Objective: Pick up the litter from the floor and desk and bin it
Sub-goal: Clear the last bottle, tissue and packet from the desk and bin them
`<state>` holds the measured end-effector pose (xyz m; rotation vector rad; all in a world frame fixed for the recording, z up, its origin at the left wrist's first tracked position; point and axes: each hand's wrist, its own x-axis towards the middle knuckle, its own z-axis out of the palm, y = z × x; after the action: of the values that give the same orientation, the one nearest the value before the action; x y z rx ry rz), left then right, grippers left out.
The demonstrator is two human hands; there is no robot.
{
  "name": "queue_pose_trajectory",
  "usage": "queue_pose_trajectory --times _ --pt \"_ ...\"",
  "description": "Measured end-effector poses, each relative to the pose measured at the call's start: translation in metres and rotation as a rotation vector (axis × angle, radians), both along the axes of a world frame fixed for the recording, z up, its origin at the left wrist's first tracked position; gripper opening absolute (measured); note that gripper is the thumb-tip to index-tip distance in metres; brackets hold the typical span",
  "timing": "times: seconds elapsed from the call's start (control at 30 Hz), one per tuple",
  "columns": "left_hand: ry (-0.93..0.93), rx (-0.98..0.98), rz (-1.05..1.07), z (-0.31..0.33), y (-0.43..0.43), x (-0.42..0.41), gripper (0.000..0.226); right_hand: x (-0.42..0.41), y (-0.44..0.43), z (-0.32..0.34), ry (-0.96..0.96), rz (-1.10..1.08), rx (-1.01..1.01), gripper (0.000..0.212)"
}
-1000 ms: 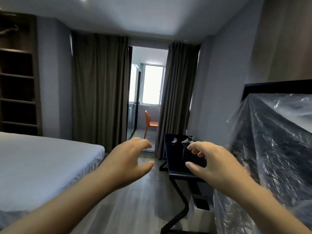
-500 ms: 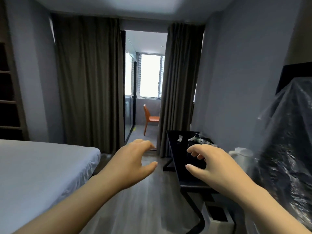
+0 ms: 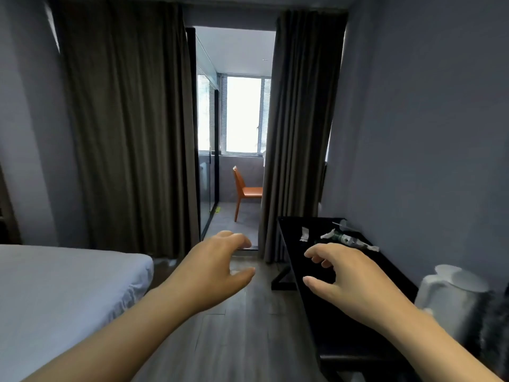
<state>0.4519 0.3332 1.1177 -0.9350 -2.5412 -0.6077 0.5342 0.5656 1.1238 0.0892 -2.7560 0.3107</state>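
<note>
Three litter pieces (a paper scrap (image 3: pixel 303 234), a green-labelled bottle (image 3: pixel 341 238), a second scrap (image 3: pixel 372 247)) are lying at the far end of the black desk (image 3: pixel 294 252), while the left hand (image 3: pixel 217 268) beside the desk, over the wood floor (image 3: pixel 248 332), and the right hand (image 3: pixel 355 279) above it are hovering, fingers loosely spread, gripping nothing.

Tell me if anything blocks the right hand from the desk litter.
Nothing visible does. Bare desk top lies between the right hand and the scrap and bottle at the far end; the kettle stands at the near end, off that line.
</note>
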Motion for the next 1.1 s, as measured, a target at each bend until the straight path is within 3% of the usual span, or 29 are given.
queue_pose_trajectory --times 0.53,1.1 --pt "-0.118 -0.023 -0.229 -0.027 0.024 -0.303 0.046 -0.249 0.009 -0.033 -0.125 -0.251 -0.114 0.041" --pt "-0.137 -0.064 -0.327 -0.054 0.205 -0.561 0.044 -0.481 0.179 -0.068 -0.094 -0.366 -0.188 0.042"
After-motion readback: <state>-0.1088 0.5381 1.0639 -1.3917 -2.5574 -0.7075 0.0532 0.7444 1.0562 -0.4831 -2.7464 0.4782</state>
